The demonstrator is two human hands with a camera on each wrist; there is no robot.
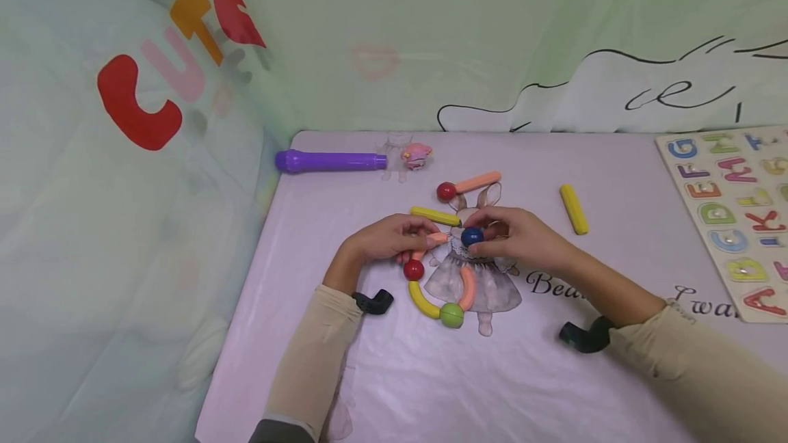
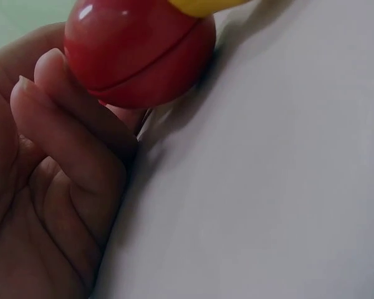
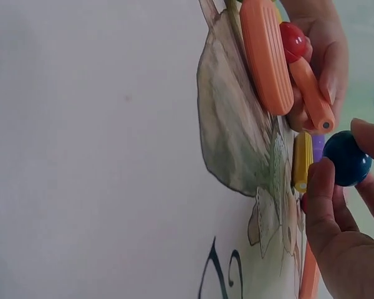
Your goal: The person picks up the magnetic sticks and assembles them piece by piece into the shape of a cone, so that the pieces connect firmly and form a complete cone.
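Two pinches noted: left hand (image 1: 394, 238), fingers narrow on orange stick (image 1: 438, 238), which touches red ball (image 1: 414, 270); right hand (image 1: 517, 234), fingers holding blue ball (image 1: 472, 236) above counter (image 1: 523, 388), right of stick, apart.

I counted two red balls (image 1: 414, 270), one green ball (image 1: 452, 316), one blue ball (image 1: 473, 236), three yellow plastic rods (image 1: 574, 209), three orange rods (image 1: 468, 288).

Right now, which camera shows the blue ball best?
The right wrist view: the blue ball looks large, pinched by the right hand. The head view shows it smaller; the left wrist view, not at all.
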